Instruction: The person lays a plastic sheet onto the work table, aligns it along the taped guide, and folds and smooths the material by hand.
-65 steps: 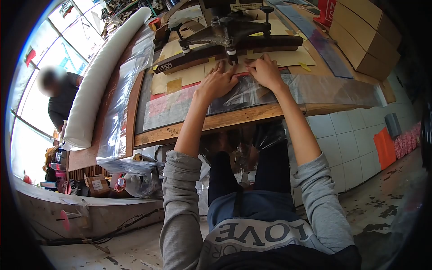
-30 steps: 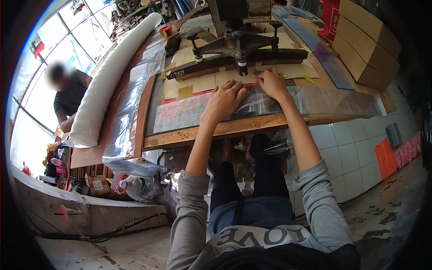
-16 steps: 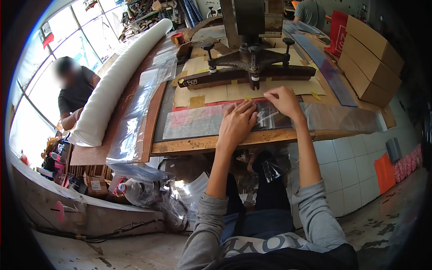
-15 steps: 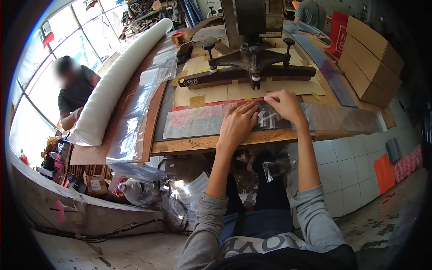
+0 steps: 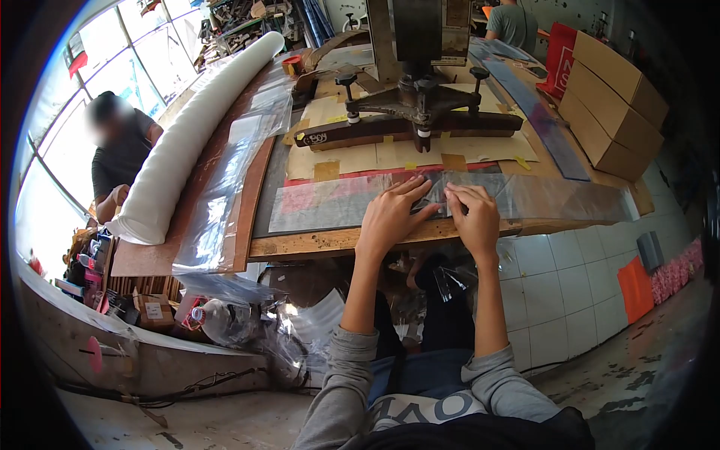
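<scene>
My left hand [image 5: 394,215] lies palm down on a long strip of clear plastic film [image 5: 322,205], its fingers stretched forward and the thumb out to the side. Close to its right, my right hand [image 5: 475,217] rests on the same film with its fingers bent and tips together. Whatever those fingertips hold, if anything, is too small to make out. The strip runs along the table's front edge over a dark surface. Just beyond the hands, a press head with a long metal bar [image 5: 412,129] stands above a tan board [image 5: 352,159] with tape patches.
A white roll [image 5: 196,142] and glossy plastic sheets [image 5: 214,202] lie on the left. Cardboard boxes [image 5: 611,105] and a red bag [image 5: 559,60] stand at right. One person [image 5: 120,150] is beyond the roll; another [image 5: 512,26] is at the back.
My right hand has come down and nearer to me from beside the press bar, its fingers now at the film. My left hand stays on the film, its thumb spread wider.
</scene>
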Demonstrator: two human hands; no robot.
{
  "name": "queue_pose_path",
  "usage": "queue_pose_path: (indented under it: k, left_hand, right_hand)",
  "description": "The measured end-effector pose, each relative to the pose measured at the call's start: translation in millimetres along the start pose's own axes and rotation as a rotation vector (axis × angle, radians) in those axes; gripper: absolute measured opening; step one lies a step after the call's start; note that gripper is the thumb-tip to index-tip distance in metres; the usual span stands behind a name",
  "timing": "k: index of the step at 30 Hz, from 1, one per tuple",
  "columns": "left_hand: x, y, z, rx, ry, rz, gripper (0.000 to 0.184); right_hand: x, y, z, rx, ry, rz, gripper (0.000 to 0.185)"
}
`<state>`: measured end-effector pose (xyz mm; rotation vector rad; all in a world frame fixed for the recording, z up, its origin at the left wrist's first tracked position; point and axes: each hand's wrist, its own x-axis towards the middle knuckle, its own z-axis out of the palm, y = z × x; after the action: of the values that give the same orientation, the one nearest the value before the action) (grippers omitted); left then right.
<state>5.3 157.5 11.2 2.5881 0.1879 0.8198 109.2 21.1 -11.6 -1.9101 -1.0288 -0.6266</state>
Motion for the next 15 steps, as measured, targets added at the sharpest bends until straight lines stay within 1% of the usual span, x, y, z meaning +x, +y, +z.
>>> queue_pose_path:
  k: [15]
  left_hand:
    - [-1.3, 1.6, -1.4, 0.015, -0.017, -0.037, 0.043]
  right_hand:
    - [-0.9, -1.9, -0.9, -0.011, -0.006, 0.009, 0.016]
